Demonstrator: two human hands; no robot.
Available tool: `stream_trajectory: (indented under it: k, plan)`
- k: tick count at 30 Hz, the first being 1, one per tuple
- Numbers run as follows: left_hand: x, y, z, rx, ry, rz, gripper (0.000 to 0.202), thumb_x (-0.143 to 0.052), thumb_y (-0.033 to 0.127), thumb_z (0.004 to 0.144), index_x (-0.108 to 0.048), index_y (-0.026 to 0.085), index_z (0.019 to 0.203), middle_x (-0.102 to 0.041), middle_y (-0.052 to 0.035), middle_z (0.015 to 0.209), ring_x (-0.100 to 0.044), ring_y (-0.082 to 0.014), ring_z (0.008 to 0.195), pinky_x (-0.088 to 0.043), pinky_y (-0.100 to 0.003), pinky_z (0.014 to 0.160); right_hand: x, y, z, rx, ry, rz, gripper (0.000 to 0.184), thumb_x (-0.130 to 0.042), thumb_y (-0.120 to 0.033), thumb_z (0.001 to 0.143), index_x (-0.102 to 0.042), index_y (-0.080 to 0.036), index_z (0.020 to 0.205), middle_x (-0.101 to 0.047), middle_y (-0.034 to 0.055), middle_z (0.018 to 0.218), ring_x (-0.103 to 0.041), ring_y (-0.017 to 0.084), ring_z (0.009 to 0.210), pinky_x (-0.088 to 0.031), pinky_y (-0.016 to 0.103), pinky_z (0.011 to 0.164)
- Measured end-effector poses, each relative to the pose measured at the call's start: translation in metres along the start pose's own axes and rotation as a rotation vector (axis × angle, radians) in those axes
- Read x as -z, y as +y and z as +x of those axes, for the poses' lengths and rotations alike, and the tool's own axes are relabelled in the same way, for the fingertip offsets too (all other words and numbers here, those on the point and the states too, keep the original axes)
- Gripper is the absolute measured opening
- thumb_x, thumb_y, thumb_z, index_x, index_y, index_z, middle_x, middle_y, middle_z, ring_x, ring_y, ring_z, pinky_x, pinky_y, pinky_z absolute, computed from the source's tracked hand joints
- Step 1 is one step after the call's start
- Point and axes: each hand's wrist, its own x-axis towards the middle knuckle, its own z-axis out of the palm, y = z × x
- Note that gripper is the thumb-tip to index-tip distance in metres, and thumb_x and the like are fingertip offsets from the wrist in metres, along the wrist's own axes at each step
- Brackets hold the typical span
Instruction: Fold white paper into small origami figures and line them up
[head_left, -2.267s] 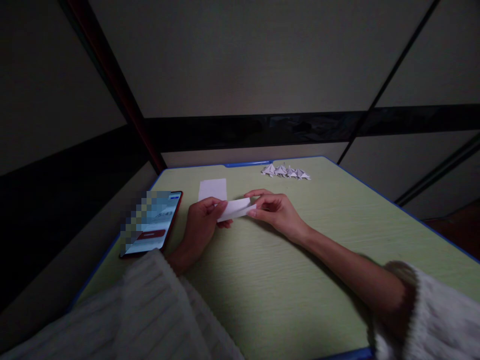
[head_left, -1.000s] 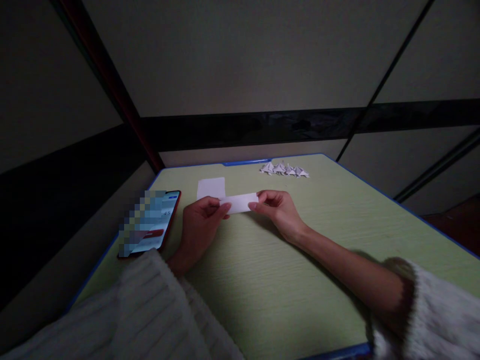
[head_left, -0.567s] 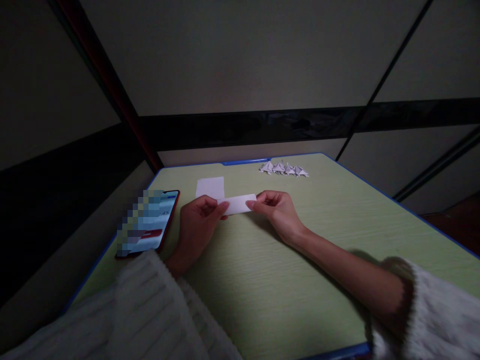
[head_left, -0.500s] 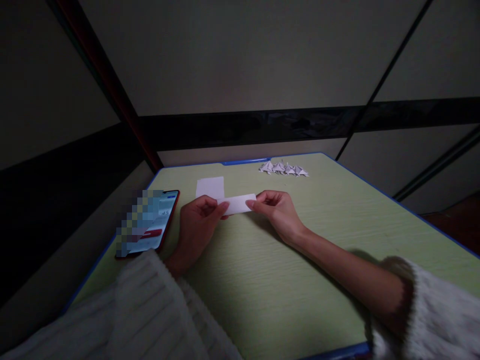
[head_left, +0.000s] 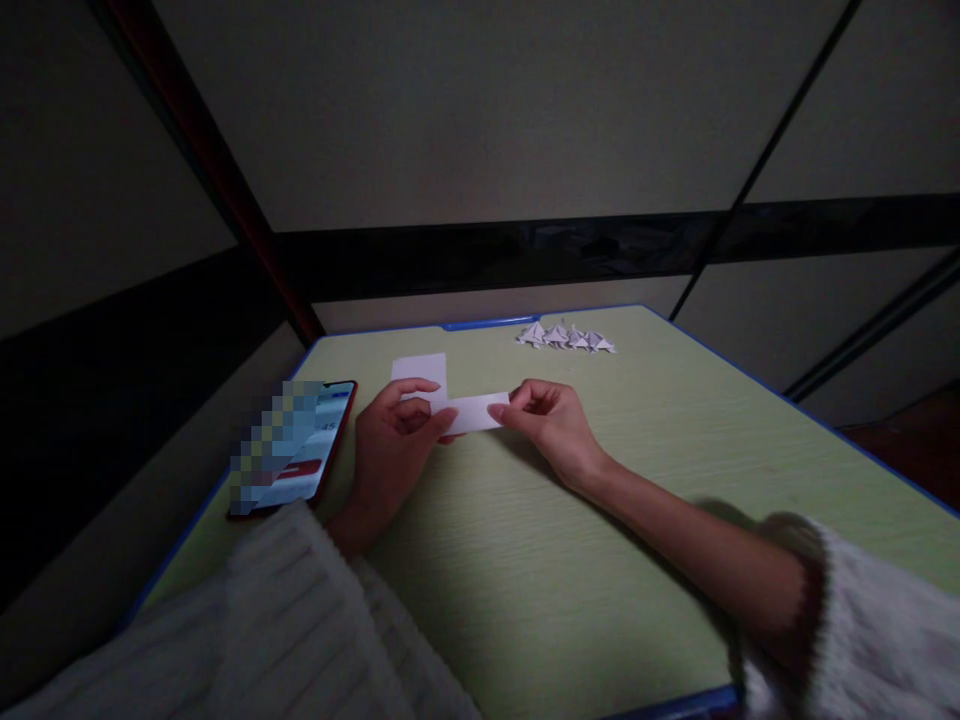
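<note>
A small white paper strip (head_left: 471,412) is held flat just above the green table (head_left: 570,580) between both hands. My left hand (head_left: 390,450) pinches its left end with thumb and fingers, the forefinger lifted and stretched out. My right hand (head_left: 551,420) pinches the right end, fingers curled. Both arms wear white knitted sleeves. Another white paper sheet (head_left: 420,368) lies flat on the table just behind my left hand.
A red-cased phone (head_left: 300,445) with its screen lit lies at the table's left edge. A row of several small folded white paper pieces (head_left: 566,338) sits near the far edge. The table has a blue rim; dark walls and rails stand behind.
The strip has gone from tilted to level and sunk slightly toward the table. My left forefinger has lifted off and stretched out. The right hand has hardly moved.
</note>
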Motion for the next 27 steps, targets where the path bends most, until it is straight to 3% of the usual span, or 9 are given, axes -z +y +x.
stream_trajectory:
  k: [7,19,27]
  plan:
    - [0.0,0.0007,-0.0008,-0.005,0.033,0.12,0.017,-0.063,0.02,0.055,-0.065,0.014,0.071,-0.053,0.0055,0.045,-0.051,-0.0078,0.043,-0.039,-0.017,0.04,0.0008,-0.0018,0.0004,0.016,-0.135,0.056,0.023,-0.064,-0.018,0.058,-0.054,-0.014,0.078,-0.049,-0.0068,0.049,-0.046,0.004,0.038,-0.036,0.018,0.04]
    - [-0.0011,0.0027,-0.0011,0.037,0.02,0.159,0.016,-0.062,0.019,0.057,-0.065,0.013,0.072,-0.059,0.0034,0.05,-0.055,-0.0093,0.048,-0.042,-0.018,0.045,0.0011,-0.0036,0.0009,-0.048,-0.097,0.028,0.016,-0.062,-0.021,0.061,-0.059,-0.01,0.072,-0.054,-0.0029,0.048,-0.048,0.004,0.037,-0.039,0.018,0.038]
    - [-0.0023,0.0005,-0.0011,0.056,-0.015,0.134,0.014,-0.063,0.018,0.055,-0.064,0.014,0.068,-0.057,0.0051,0.046,-0.053,-0.0078,0.044,-0.041,-0.016,0.042,-0.0019,-0.0029,-0.0009,-0.138,-0.148,0.057,0.023,-0.065,-0.026,0.058,-0.055,-0.01,0.071,-0.054,-0.004,0.045,-0.047,0.003,0.036,-0.037,0.015,0.038]
